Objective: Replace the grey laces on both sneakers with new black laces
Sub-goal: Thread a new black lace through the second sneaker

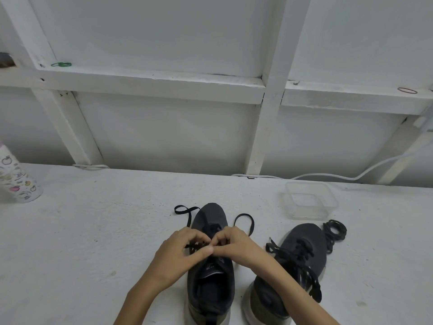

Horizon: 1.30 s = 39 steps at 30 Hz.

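Over sneaker (212, 215), black lace (244, 221) pinched btwn L hand (180, 253), R hand (239, 247)

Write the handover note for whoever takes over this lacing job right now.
Hands: left hand and right hand both pinch the black lace over the left sneaker; its ends lie loose beside the toe.
Done: right sneaker is laced black, ends untied. A dark coil of lace lies by its toe.
Left: finish lacing the left sneaker, then tie both.

On the table (93, 231), the left sneaker (210, 289) is sitting beside the right sneaker (302, 238); a tub (307, 215) is standing behind the latter, coiled laces (334, 232) lying at its right.
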Each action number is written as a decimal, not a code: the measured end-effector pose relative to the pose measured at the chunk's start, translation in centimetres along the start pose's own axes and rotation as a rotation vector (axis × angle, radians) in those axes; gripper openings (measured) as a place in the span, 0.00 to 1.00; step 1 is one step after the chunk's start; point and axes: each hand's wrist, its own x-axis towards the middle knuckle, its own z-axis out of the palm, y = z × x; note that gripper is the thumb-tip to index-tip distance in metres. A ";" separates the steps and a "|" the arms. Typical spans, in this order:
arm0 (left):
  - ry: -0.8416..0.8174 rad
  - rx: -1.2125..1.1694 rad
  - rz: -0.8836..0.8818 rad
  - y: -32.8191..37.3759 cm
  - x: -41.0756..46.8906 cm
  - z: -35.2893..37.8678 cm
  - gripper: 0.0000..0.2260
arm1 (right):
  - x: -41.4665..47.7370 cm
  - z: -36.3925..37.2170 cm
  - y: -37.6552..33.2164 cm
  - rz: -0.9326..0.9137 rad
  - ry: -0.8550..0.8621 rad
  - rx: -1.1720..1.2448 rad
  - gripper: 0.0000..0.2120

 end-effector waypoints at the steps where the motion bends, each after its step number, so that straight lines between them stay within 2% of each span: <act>1: 0.010 0.021 -0.005 0.1 -0.1 0.1 0.15 | 0.0 0.1 -0.1 0.002 -0.006 0.008 0.09; 5: 0.086 0.191 0.003 0.7 0.2 0.3 0.16 | -0.3 0.3 -0.6 0.032 -0.027 0.078 0.09; 10: 0.136 0.329 0.028 0.9 0.4 0.8 0.23 | -0.8 -0.8 -0.8 0.119 -0.021 0.212 0.05; 16: 0.051 0.422 0.032 0.4 0.5 1.5 0.13 | -1.4 -2.4 0.1 0.073 -0.034 0.253 0.05; 19: 0.053 0.421 0.030 0.7 0.9 1.7 0.06 | -1.7 -2.7 0.6 0.061 -0.008 0.253 0.06; 22: 0.037 0.390 -0.002 0.8 1.0 2.0 0.05 | -1.9 -2.6 0.7 0.041 0.030 0.280 0.06; 26: 0.024 0.315 -0.032 0.7 0.8 2.0 0.11 | -1.4 -2.0 0.8 0.038 0.077 0.248 0.08; 28: 0.059 0.299 -0.035 0.6 0.7 2.1 0.11 | -1.3 -1.8 0.7 0.018 0.078 0.229 0.07; 30: 0.105 0.287 -0.012 0.6 0.5 2.4 0.12 | -1.4 -2.0 0.3 -0.006 0.052 0.209 0.07; 32: 0.157 0.276 0.020 0.5 0.3 2.8 0.16 | -1.7 -2.1 -0.4 -0.001 -0.001 0.175 0.11; 36: 0.231 0.264 0.047 0.7 0.3 3.4 0.03 | -2.0 -2.1 -0.8 0.030 -0.053 0.153 0.12; 39: 0.340 0.172 0.045 0.4 0.3 3.7 0.04 | -2.2 -2.6 -0.6 0.044 -0.050 0.141 0.13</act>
